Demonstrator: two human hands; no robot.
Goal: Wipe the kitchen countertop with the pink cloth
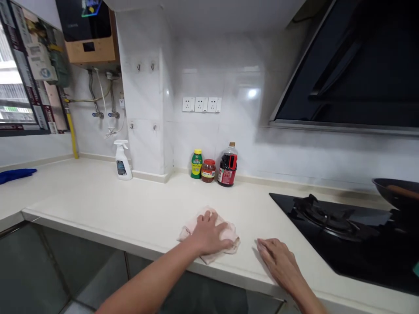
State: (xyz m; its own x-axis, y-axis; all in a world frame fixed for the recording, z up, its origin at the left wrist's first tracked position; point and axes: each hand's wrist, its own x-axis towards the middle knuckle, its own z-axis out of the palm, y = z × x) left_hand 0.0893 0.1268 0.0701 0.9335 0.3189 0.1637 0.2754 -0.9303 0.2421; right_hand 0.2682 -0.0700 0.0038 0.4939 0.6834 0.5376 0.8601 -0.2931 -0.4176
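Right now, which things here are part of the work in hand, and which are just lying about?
In hand:
- left hand pressed flat on the cloth
- right hand resting on the counter, beside the cloth

Lying about:
- spray bottle
- green bottle
- jar
- dark bottle
- blue cloth
- hob
- pan

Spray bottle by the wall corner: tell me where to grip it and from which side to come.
Grip the white spray bottle at its narrow neck just under the trigger head, coming from the front, counter-edge side. It stands upright close to the tiled wall, so the back is blocked, and its nozzle points left, leaving the neck free for fingers. The left hand, now flat on the cloth, is probably nearer.
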